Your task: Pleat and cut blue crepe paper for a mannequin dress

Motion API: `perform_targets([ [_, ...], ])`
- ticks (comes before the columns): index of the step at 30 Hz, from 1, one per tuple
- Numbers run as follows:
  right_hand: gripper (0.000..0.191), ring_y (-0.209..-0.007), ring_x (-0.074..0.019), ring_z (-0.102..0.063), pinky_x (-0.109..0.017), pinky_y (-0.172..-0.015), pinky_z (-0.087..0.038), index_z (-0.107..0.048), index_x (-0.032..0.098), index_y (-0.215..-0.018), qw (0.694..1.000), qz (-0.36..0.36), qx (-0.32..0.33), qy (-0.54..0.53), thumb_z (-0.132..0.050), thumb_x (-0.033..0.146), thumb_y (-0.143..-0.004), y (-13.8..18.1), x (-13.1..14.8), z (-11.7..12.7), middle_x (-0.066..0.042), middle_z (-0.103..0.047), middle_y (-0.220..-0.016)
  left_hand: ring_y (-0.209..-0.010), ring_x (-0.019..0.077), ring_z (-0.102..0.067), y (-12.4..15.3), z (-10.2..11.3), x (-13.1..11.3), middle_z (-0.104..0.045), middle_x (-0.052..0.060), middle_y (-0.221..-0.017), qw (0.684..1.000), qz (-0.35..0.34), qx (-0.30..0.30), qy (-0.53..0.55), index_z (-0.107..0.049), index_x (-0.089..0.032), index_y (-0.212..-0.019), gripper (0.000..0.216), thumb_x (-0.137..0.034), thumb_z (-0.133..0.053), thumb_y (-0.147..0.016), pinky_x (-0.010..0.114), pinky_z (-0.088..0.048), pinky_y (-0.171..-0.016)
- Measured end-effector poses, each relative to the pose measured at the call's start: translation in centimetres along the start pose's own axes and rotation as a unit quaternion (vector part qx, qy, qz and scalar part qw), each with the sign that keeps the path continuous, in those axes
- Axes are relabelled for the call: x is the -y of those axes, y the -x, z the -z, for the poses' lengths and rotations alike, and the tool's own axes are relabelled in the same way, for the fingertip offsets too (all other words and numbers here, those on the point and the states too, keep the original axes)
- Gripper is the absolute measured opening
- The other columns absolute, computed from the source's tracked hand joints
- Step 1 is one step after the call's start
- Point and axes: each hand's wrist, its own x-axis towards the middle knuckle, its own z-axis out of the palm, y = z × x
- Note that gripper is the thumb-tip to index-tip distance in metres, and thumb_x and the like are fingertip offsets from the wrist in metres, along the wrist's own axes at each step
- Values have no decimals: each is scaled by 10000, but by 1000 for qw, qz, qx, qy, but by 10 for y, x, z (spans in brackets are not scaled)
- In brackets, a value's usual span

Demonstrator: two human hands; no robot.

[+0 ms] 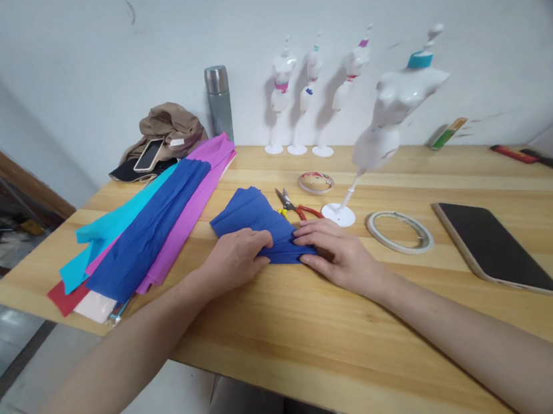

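Note:
A piece of blue crepe paper or thin cloth (257,213) lies on the wooden table in front of me, with folds along its near edge. My left hand (239,255) pinches that edge between thumb and curled fingers. At the right end of the same edge, my right hand (335,250) grips the folded strip between thumb and fingertips. Just behind the blue piece are pliers (294,206) with red and yellow handles, partly covered by the paper. A white mannequin (388,112) with a teal band at its neck stands beyond my right hand.
Blue, pink, turquoise and red sheets (157,221) are heaped at left. Several smaller mannequins (287,91) and a flask (219,103) line the wall. A tape roll (400,232), a clear tape roll (316,182) and a phone (495,244) lie rightward. The table's near edge (278,385) is below my hands.

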Motion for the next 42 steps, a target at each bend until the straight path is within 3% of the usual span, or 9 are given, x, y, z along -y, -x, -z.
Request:
perform_targets([
  [5,94,-1069,-258,-617,-494,-891,-536,-618,232,-878,1000,-1,9,-5,-582,155,-837,0,1,-1,-84,-682,-1026,-863,191,-601,1,1,-1,-647,27,-902,1000,-11,-3,-12,-569,-195,-929,113,-190,-583,-817,290,-448,-744],
  [9,130,-1106,-257,-602,-487,-891,-537,-601,238,-793,1000,-8,14,-4,-547,130,-842,0,3,0,-76,-681,-1016,-822,180,-583,2,2,-3,-635,18,-862,1000,-9,-5,-18,-551,-193,-861,62,-192,-588,-812,279,-425,-710],
  [16,162,-1086,-268,-609,-495,-900,-530,-604,225,-980,1000,4,7,-13,-617,172,-828,0,2,0,-96,-683,-1028,-818,175,-552,1,-1,-1,-608,10,-816,999,-37,-9,-14,-512,-189,-776,73,-181,-575,-814,277,-392,-687],
  [24,90,-1080,-260,-611,-488,-887,-536,-619,235,-869,1000,12,7,-14,-584,156,-843,1,2,0,-83,-682,-1017,-833,167,-539,3,1,-1,-599,5,-824,998,-53,-3,-14,-508,-184,-767,87,-177,-568,-829,278,-390,-703],
  [37,100,-1054,-263,-624,-495,-909,-523,-640,235,-867,999,-33,20,-7,-543,231,-890,-1,3,1,-87,-687,-1008,-860,180,-550,2,-1,-2,-627,18,-874,997,-56,6,-51,-510,-184,-814,62,-195,-560,-849,286,-405,-711],
  [42,68,-1018,-262,-627,-502,-862,-535,-579,228,-813,1000,-24,18,7,-553,180,-852,-1,5,1,-101,-672,-1009,-910,195,-573,3,-1,-1,-649,27,-944,998,-52,3,-39,-540,-186,-963,134,-195,-588,-838,300,-435,-746],
])
